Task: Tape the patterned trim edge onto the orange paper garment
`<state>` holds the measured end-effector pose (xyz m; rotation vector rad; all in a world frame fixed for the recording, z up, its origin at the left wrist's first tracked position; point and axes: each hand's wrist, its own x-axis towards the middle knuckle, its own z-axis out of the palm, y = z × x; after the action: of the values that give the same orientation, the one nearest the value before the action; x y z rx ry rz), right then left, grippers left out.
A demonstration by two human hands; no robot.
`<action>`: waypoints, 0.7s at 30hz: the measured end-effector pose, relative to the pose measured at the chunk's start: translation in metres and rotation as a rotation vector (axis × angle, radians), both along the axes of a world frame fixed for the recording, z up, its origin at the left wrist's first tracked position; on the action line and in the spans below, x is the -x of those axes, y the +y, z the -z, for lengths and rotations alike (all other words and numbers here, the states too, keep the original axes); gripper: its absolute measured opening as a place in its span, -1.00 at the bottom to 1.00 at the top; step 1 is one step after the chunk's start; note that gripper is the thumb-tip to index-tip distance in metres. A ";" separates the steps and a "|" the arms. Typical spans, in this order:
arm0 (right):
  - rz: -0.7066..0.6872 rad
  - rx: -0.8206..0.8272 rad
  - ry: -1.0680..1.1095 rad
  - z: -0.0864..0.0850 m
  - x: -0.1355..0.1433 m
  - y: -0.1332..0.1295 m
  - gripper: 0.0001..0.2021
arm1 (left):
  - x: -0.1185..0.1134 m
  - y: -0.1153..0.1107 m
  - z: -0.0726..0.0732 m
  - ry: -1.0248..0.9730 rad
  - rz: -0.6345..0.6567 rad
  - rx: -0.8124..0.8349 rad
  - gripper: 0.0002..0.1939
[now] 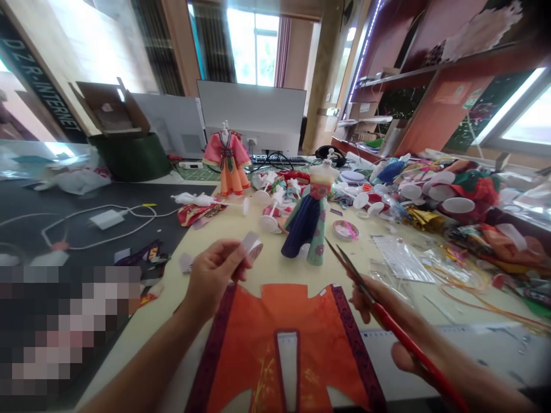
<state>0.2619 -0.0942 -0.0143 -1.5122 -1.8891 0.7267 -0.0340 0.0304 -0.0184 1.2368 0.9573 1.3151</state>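
Note:
My left hand (220, 265) pinches a small whitish strip (251, 243) between thumb and fingers, above the upper left edge of the orange garment piece (245, 327). In my right hand (396, 321) are red-handled scissors (374, 304), their blades slightly apart and pointing up and left, over the garment's right side. The garment piece lies flat, with dark purple bands along both sides and a dark-edged slot in the middle. Small white bits sit at its upper right corner. A small dress form (309, 221) in a blue and green skirt stands beyond it.
Another small form wears a pink and orange robe (227, 160) farther back. A round dish (345, 230) and a plastic packet (402, 258) lie right of centre. Doll stands and fabric (443, 192) pile up at the right. A ruler (430, 338) lies beneath my right hand.

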 end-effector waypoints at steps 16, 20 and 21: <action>-0.138 0.036 -0.127 0.002 0.071 0.063 -0.37 | -0.008 -0.005 0.005 0.051 0.049 0.053 -0.76; -0.169 0.015 -0.109 0.005 0.074 0.067 -0.36 | -0.008 -0.004 0.009 0.094 0.062 0.019 -0.75; -0.170 0.011 -0.107 0.006 0.075 0.067 -0.35 | -0.008 -0.004 0.010 0.102 0.066 0.014 -0.76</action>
<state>0.1870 -0.0272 -0.0204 -1.4350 -2.1169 0.7452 -0.0255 0.0265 -0.0285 1.3245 0.9873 1.2012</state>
